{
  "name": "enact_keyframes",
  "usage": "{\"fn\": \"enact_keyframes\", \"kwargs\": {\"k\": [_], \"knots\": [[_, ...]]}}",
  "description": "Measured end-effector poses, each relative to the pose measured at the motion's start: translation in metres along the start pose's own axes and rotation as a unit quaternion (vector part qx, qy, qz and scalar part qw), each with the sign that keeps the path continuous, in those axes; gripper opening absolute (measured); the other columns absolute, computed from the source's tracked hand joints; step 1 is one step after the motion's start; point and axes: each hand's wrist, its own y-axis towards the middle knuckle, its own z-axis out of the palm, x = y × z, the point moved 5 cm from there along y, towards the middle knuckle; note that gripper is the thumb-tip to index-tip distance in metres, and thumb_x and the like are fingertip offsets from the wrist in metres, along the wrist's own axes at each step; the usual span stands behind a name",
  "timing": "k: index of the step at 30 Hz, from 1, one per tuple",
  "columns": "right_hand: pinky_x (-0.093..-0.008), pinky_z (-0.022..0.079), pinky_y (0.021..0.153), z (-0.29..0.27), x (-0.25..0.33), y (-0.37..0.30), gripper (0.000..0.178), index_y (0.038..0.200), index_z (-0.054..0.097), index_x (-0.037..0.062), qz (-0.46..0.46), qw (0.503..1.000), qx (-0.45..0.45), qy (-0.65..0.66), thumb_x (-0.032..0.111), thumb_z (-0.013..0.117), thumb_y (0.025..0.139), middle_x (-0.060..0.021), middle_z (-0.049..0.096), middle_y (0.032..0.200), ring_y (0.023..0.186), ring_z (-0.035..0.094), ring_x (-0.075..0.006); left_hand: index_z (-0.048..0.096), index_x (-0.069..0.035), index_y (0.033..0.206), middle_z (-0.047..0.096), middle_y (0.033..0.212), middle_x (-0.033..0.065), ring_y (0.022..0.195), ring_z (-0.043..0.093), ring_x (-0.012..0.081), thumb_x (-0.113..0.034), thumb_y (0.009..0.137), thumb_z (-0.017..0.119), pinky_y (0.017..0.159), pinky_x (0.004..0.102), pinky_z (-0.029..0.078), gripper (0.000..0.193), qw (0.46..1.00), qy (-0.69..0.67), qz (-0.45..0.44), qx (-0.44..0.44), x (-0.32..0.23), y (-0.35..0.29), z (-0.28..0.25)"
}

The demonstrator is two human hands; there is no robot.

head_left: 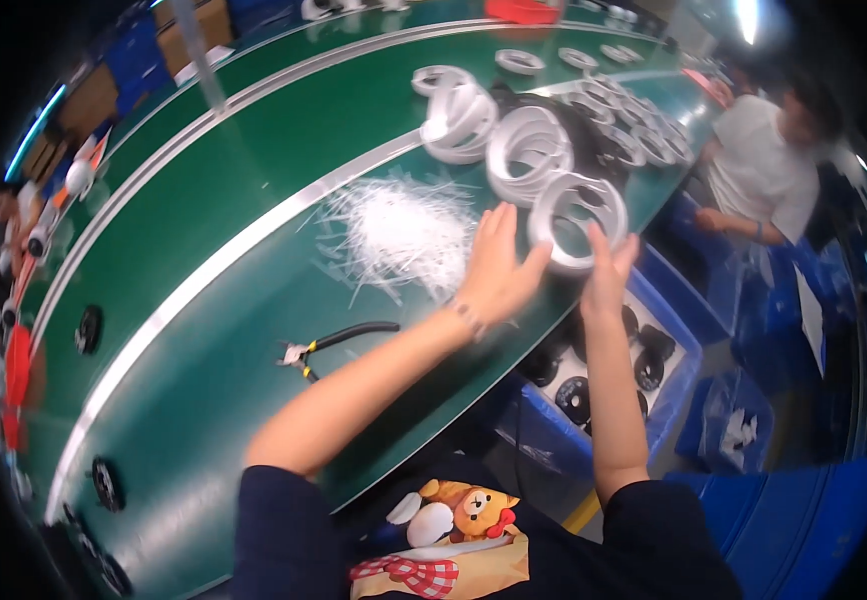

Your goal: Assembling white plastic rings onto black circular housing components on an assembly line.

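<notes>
A glossy white plastic ring (544, 238) lies tilted at the near end of a row of similar rings on the green table. My right hand (606, 275) has its fingers on either side of the ring's lower right rim and seems to grip it. On the other side, my left hand (502, 265) is open, fingers stretched out and thumb close to the ring's left edge; blur hides whether it touches. Beside the left hand spreads a heap of thin white plastic strips (399, 230). Side cutters (339, 338) with black handles lie near my left forearm, partly covered by it.
More white rings (534, 150) and black parts stand further along the table. Below its right edge is a blue crate (689, 365) holding black round parts. Black wheels (106, 484) lie at the left. Another person (764, 160) sits at the far right.
</notes>
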Motion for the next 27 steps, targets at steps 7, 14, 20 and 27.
{"fn": "enact_keyframes", "kwargs": {"k": [7,14,20,27], "knots": [[-0.0463,0.020,0.102,0.126,0.069,-0.201,0.081,0.134,0.016,0.0022,-0.298,0.910,0.271,-0.103,0.017,0.066,0.072,-0.0204,0.015,0.139,0.128,0.018,-0.0356,0.044,0.005,0.116,0.051,0.113,0.0167,0.099,0.052,0.0221,-0.001,0.074,0.046,0.083,0.0324,0.042,0.042,0.941,0.140,0.061,-0.301,-0.012,-0.265,-0.301],[-0.0492,0.020,0.101,0.209,0.096,-0.498,0.086,0.129,0.027,-0.0010,-0.314,0.437,0.841,-0.055,0.015,0.074,0.058,-0.0290,0.017,0.136,0.125,0.019,-0.0459,0.048,0.002,0.110,0.056,0.105,0.0103,0.093,0.057,0.0157,0.003,0.083,0.046,0.080,0.0239,0.044,0.027,0.500,0.281,-0.246,-0.782,0.021,-0.744,-0.326],[-0.0407,0.027,0.101,0.269,0.075,-0.590,0.082,0.129,0.030,0.0010,-0.495,0.369,0.782,-0.086,-0.008,0.058,0.053,-0.0182,0.033,0.133,0.123,0.029,-0.0372,0.058,0.002,0.096,0.061,0.092,0.0187,0.090,0.059,0.0298,-0.016,0.064,0.065,0.081,0.0361,0.046,0.037,0.381,0.308,-0.639,-0.593,0.063,-0.931,-0.157],[-0.0397,0.034,0.097,0.288,0.091,-0.619,0.071,0.122,0.042,-0.0018,-0.563,0.380,0.729,-0.080,-0.019,0.042,0.052,-0.0216,0.042,0.124,0.117,0.039,-0.0367,0.062,-0.004,0.088,0.062,0.092,0.0177,0.088,0.059,0.0316,-0.031,0.062,0.069,0.077,0.0403,0.048,0.038,0.462,0.170,-0.826,-0.276,0.193,-0.911,-0.100]]}}
